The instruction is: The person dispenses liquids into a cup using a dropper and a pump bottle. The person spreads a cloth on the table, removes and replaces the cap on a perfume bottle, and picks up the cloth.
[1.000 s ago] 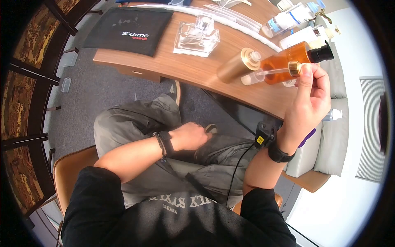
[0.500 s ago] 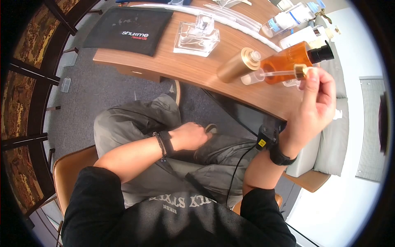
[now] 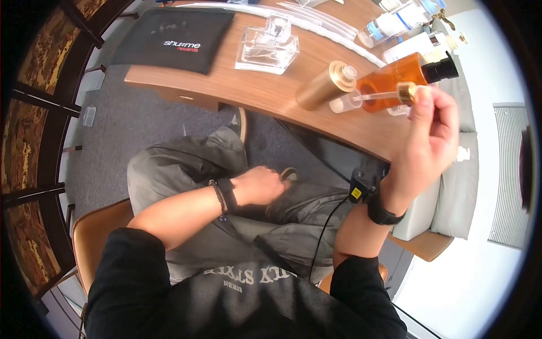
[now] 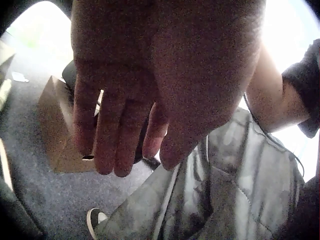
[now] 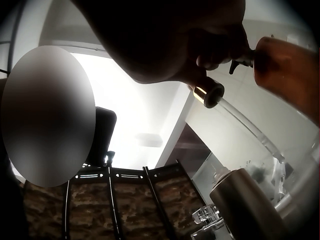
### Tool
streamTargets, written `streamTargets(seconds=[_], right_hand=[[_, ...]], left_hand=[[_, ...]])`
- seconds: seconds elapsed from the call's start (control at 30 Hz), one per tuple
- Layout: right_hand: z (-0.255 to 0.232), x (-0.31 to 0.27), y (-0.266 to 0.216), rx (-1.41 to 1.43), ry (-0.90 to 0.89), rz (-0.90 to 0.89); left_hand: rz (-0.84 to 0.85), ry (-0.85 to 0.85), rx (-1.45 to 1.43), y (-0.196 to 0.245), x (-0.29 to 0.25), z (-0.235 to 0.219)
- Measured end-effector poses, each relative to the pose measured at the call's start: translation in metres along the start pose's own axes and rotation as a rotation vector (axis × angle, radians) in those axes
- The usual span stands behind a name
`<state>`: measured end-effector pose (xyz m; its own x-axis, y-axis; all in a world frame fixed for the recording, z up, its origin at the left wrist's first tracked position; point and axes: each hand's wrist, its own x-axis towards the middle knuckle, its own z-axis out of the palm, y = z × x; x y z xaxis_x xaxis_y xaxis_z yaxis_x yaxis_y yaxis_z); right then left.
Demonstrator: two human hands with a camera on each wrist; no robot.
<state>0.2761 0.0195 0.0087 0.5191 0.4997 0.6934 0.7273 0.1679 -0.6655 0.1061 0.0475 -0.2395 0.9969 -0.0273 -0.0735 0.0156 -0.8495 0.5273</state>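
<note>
Though slender, 1 clear, gold-collared dropper (image 3: 403, 92) between right fingers (image 3: 447, 107)

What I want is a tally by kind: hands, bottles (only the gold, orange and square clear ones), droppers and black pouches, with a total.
Hands: 2, left hand and right hand
Bottles: 3, gold bottle, orange bottle, square clear bottle
Dropper: 1, held in the right hand
Black pouch: 1
Total: 7
</note>
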Motion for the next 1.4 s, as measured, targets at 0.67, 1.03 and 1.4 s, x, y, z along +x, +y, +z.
streamTargets(seconds=[0.67,1.03,1.4], right_hand=[[-0.005,0.001,-0.002,0.010,-0.001,0.008],[-0.003,0.020,-0.020,0.208,0.128,-0.194],[0.014,0.025,-0.018,0.335,-0.011,-0.078]], left_hand=[[-0.003,0.001,0.008,0.000,-0.001,-0.002],[-0.001,-0.012,0.011,-0.001,0.001,0.002],[-0.006,-0.003,0.024,-0.001,0.000,0.002]])
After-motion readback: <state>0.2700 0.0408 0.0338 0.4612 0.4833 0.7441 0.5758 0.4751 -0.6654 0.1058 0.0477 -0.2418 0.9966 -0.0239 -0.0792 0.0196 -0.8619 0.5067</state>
